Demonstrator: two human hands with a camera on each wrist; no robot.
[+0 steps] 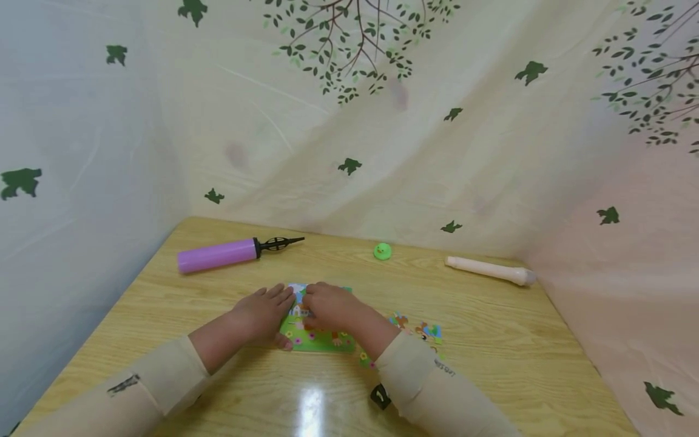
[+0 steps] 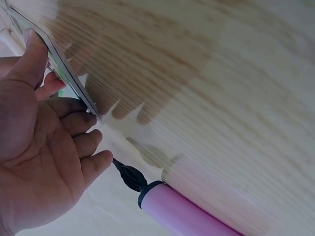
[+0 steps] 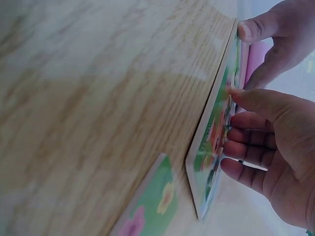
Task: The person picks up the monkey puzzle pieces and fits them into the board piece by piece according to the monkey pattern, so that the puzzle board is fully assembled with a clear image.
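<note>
A colourful picture puzzle board [image 1: 319, 346] lies flat on the wooden table, with green ground, flowers and a small house. At its left edge rests the left hand [image 1: 262, 315], fingers extended and thumb on the lower left corner. Over the board's upper middle, the right hand [image 1: 332, 308] touches the surface with its fingertips, fingers slightly bent; in the right wrist view its thumb and fingers [image 3: 251, 142] meet the picture. Whether a piece lies under those fingertips is hidden. Loose puzzle pieces [image 1: 431, 331] lie to the right, partly behind the right forearm.
A purple pump [image 1: 218, 256] with a black nozzle lies at the back left. A green duck toy [image 1: 382, 251] stands at the back middle, and a pale stick-shaped object [image 1: 486, 269] lies at the back right. Near the right sleeve is a small black object [image 1: 380, 396].
</note>
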